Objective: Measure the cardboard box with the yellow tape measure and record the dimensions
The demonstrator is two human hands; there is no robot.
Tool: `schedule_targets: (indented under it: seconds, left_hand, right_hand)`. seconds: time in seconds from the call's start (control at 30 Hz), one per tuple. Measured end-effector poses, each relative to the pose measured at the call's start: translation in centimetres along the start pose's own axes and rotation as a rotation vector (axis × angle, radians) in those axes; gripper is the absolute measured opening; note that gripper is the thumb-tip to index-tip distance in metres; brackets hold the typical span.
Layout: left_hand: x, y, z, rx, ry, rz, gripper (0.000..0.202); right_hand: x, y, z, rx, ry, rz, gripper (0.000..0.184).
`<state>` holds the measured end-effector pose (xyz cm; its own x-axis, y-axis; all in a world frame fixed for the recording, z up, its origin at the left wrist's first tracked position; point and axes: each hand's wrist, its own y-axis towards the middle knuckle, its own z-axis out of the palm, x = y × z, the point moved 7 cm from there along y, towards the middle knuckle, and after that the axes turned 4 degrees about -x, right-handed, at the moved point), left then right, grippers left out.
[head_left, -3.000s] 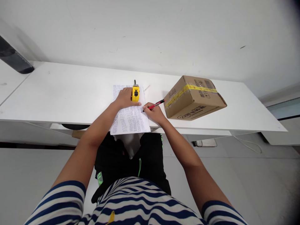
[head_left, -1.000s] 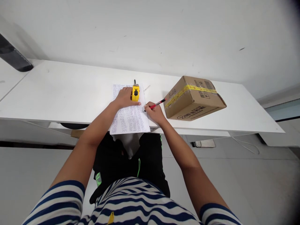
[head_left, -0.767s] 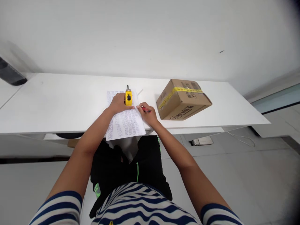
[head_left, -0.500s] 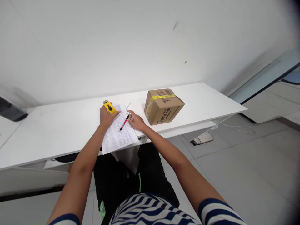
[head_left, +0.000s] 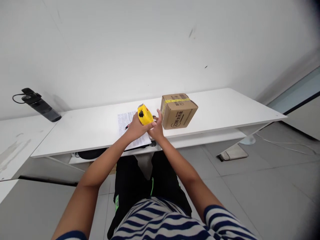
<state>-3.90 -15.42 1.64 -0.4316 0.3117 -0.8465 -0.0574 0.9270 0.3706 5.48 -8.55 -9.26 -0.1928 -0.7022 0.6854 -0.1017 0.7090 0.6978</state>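
Observation:
A yellow tape measure (head_left: 145,115) with a black button is gripped in my left hand (head_left: 137,128), raised above the sheet of paper. My right hand (head_left: 157,128) is right beside it, close against my left thumb, with some fingers stretched upward. A small dark part shows between the right fingers and the tape measure; I cannot make it out. Beneath the hands lies the handwritten paper (head_left: 122,118), partly covered by them. On it, a red and black pen (head_left: 127,126) shows only at one end. The cardboard box (head_left: 180,115) with yellow tape stands just right of my right hand.
A dark water bottle (head_left: 42,106) with a loop stands at the left on the white desk (head_left: 82,130). A wall rises behind the desk. Under the desk is a shelf (head_left: 207,138), and a pale flat object (head_left: 233,152) lies on the floor at right.
My left hand has lifted the tape measure off the paper and brought it right, to my right hand. My right hand has moved away from the pen. The view has turned left, showing the bottle.

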Motion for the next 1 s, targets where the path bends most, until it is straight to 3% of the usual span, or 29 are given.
schedule_targets:
  seconds: [0.1, 0.2, 0.23, 0.3, 0.4, 0.47, 0.57, 0.63, 0.7, 0.77, 0.87, 1.0]
  left_hand:
    - [-1.2, -2.7, 2.0, 0.196, -0.061, -0.014, 0.074]
    - [-2.5, -5.8, 4.2, 0.397, -0.028, -0.023, 0.083]
    - [-3.0, -6.6, 4.7, 0.458, 0.0, -0.018, 0.087]
    - [-3.6, -7.3, 5.6, 0.582, 0.105, -0.006, 0.098]
    - [-3.8, -5.2, 6.3, 0.708, 0.377, 0.068, 0.111]
    - [-4.0, -1.4, 7.0, 0.658, 0.564, 0.214, 0.104]
    - [-4.5, 5.5, 9.1, 0.479, 0.781, 0.446, 0.091]
    - [-3.7, 9.1, 10.7, 0.454, 0.869, 0.39, 0.101]
    - [-2.9, 11.0, 11.3, 0.457, 0.919, 0.288, 0.104]
    - [-2.6, 11.0, 10.9, 0.452, 0.952, 0.253, 0.099]
    - [-2.7, 8.9, 8.6, 0.447, 0.98, 0.279, 0.094]
    - [-3.0, 5.2, 5.8, 0.506, 0.968, 0.315, 0.095]
  right_hand:
    - [3.4, -3.6, -2.3, -0.117, 0.068, -0.152, 0.107]
    - [6.1, -7.5, -5.2, -0.281, 0.133, -0.239, 0.074]
    - [6.4, -8.6, -6.2, -0.325, 0.174, -0.203, 0.065]
    - [5.6, -10.5, -8.3, -0.394, 0.266, -0.002, 0.054]
    - [2.3, -13.3, -12.1, -0.536, 0.364, 0.423, 0.05]
    - [0.4, -14.4, -15.3, -0.615, 0.436, 0.578, 0.045]
    - [-1.0, -14.1, -20.1, -0.626, 0.65, 0.611, 0.044]
    - [-0.9, -13.8, -22.9, -0.628, 0.805, 0.59, 0.047]
    - [-0.3, -14.0, -24.9, -0.603, 0.889, 0.58, 0.052]
    - [0.3, -14.4, -25.9, -0.536, 0.911, 0.592, 0.057]
    - [0.8, -14.4, -25.9, -0.44, 0.908, 0.607, 0.057]
    - [1.6, -9.6, -24.2, -0.297, 0.914, 0.535, 0.058]
